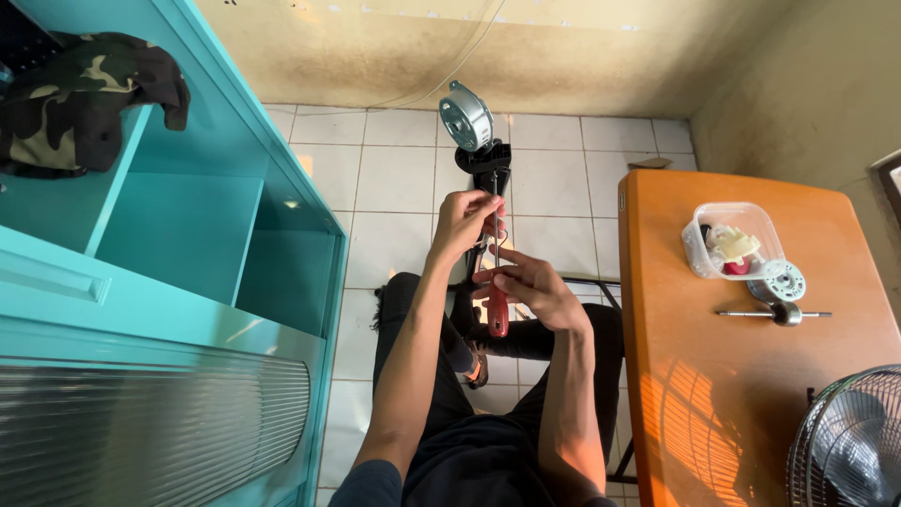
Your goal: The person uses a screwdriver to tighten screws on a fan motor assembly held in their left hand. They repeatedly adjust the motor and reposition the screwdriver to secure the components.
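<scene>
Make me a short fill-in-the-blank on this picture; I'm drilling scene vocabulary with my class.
1. The right hand grips a screwdriver with a ____ handle.
2. The left hand steadies the black fan stand topped by a round ____ motor.
3. The clear plastic container sits on the ____ table.
4. A camouflage cloth lies in the ____ cabinet.

Missing words: red; metal; orange; turquoise
</scene>
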